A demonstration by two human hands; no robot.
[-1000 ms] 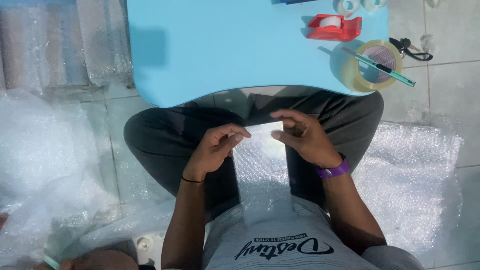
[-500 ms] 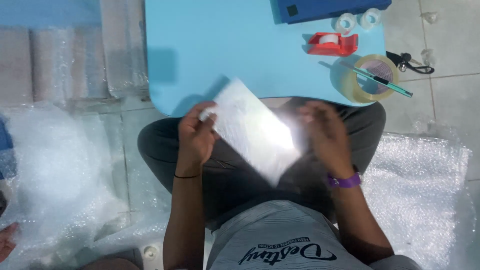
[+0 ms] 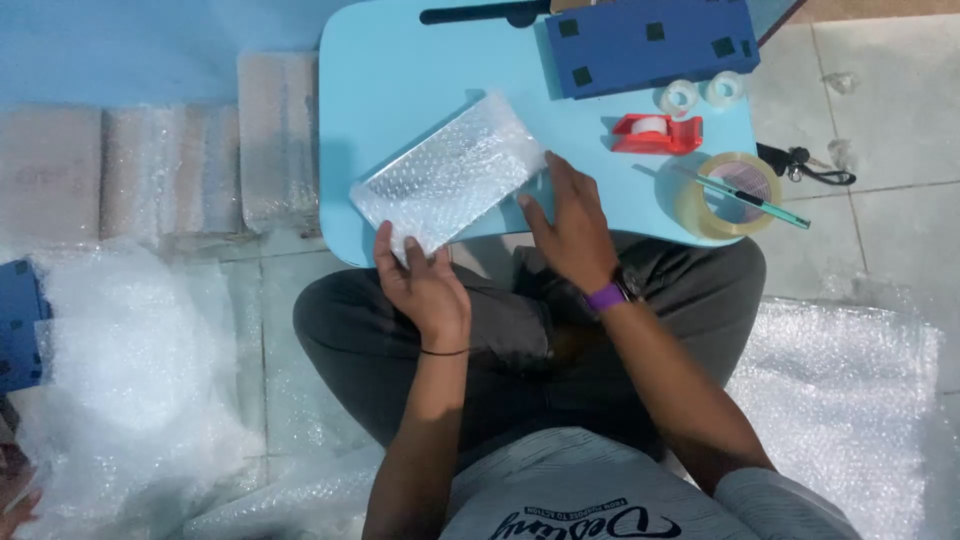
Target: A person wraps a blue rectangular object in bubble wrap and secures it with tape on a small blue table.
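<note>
**A:** Head view first. Where's the parcel?

**B:** The parcel [image 3: 447, 172], a flat block wrapped in bubble wrap, lies tilted on the light blue table [image 3: 400, 70], its long axis running from 7 to 1 o'clock. Its near corner hangs over the table's front edge.

**A:** And the hands?

**B:** The left hand [image 3: 425, 288] pinches that near corner, fingers curled up over the wrap, thumb side hidden under it. The right hand [image 3: 572, 228] is spread flat and open, fingertips just touching the parcel's right end at about 3 o'clock of it; it grips nothing.

**A:** What else is on the table?

**B:** At 1 o'clock of the parcel, a dark blue box [image 3: 648, 42]. Just below it, two small tape rolls [image 3: 702, 93] and a red dispenser [image 3: 655, 134]. At 3 o'clock, on the table's right corner, a big clear tape roll [image 3: 722, 205] with a green pen [image 3: 752, 198] lying across it.

**A:** And on the floor?

**B:** Wrapped bundles [image 3: 180, 165] stacked at 9 o'clock of the table, loose bubble wrap [image 3: 130, 380] at 8 o'clock, another sheet [image 3: 850, 400] at 4 o'clock beside the person's crossed legs.
</note>
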